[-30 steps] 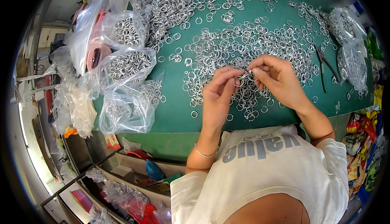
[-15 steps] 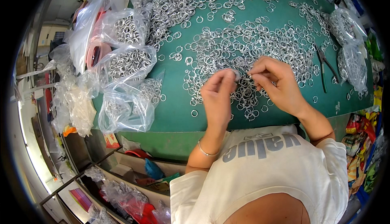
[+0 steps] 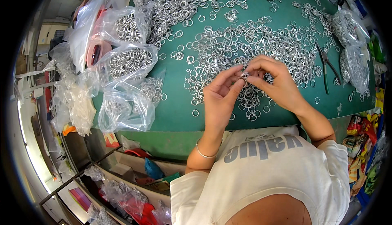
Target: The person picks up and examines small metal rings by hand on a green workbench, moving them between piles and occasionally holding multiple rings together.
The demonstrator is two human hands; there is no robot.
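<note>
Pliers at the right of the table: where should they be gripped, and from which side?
Probably best by the handles, coming from the person's side of the table. The pliers lie with handles spread and pointing roughly toward the person, while their tips point away, near loose rings.

Head-worn fisheye (just one) looks down on the table [image 3: 175, 106].

Silver metal ring [image 3: 245, 74], partly hidden, between left hand [image 3: 221, 92] and right hand [image 3: 278, 83], above loose silver rings [image 3: 228, 41]
</note>
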